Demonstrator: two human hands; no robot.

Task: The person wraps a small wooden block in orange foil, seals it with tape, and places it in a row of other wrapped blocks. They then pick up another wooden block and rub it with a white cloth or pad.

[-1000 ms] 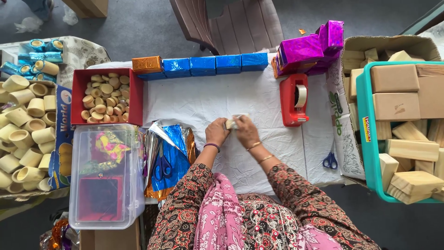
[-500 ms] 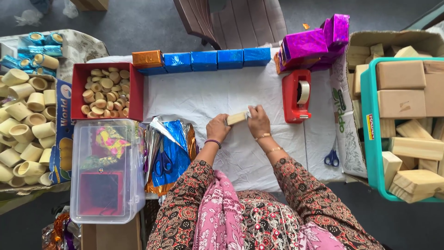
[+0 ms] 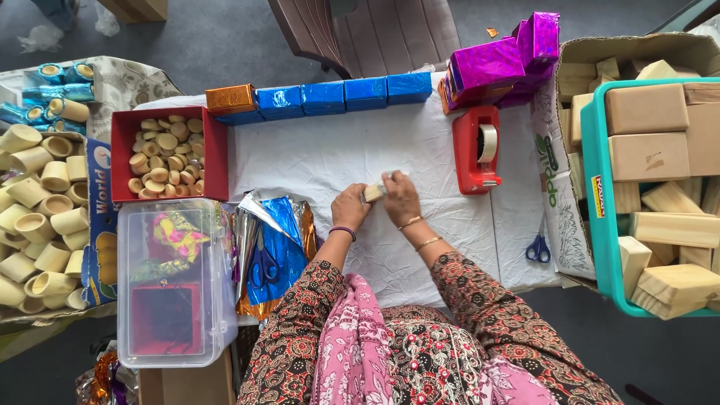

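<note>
Small pale block (image 3: 373,193) pinched between both hands over wrinkled white cloth (image 3: 337,154).
Left hand (image 3: 350,207) and right hand (image 3: 401,198) clasping its ends; probably wood, beside glossy red tape dispenser (image 3: 477,150).

- A small home craft or packing workspace; a white cloth-covered table (image 3: 330,150) stands on a grey floor
- A teal crate (image 3: 600,247) holds plain wooden blocks; foil-wrapped blue boxes (image 3: 345,96) stand in a row
- A red tape dispenser (image 3: 477,150), scissors (image 3: 538,247) and foil sheets (image 3: 277,240) lie at hand
</note>
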